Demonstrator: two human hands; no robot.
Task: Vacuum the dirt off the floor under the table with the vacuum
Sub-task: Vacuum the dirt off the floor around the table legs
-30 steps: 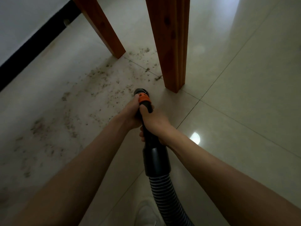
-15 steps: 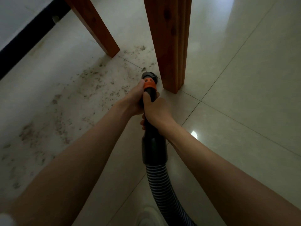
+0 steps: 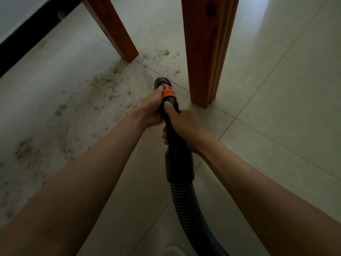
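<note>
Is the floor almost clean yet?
Not yet. Both hands, left hand and right hand, hold the vacuum, its nozzle on the floor between the table legs. Lots of dirt remains on the left, and more beyond the nozzle.

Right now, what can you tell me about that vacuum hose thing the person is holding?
The vacuum wand is a black, plastic-looking tube with an orange collar near its round nozzle, which points down at the tiled floor beside a wooden table leg, amid scattered dirt. Behind, a wider black cuff joins a ribbed hose running out of view. The left hand grips near the collar, the right hand just behind.
</note>
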